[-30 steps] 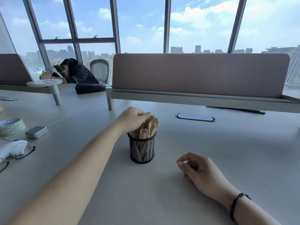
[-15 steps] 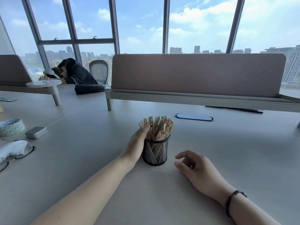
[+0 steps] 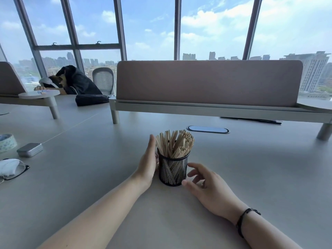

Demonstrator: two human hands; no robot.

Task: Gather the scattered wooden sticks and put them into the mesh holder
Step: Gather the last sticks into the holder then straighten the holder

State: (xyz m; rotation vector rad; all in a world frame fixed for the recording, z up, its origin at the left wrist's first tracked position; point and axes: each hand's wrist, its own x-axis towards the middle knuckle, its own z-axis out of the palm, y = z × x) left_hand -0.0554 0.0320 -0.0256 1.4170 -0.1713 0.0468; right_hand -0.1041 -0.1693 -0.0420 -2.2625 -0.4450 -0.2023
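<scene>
Standing upright in the black wire mesh holder mid-counter: thin, flat wooden sticks, fanning rightward (pale, smooth); left hand flat-fingered, pressing its side; right hand hovering loosely curled, gripping nothing

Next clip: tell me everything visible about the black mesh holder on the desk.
The mesh holder is a small black wire-mesh cylinder with a solid rim, standing upright on the grey desk. It is packed with pale wooden sticks that fan out above the rim. The left hand lies flat against its left side; the right hand curls close at its right, contact unclear.
</scene>
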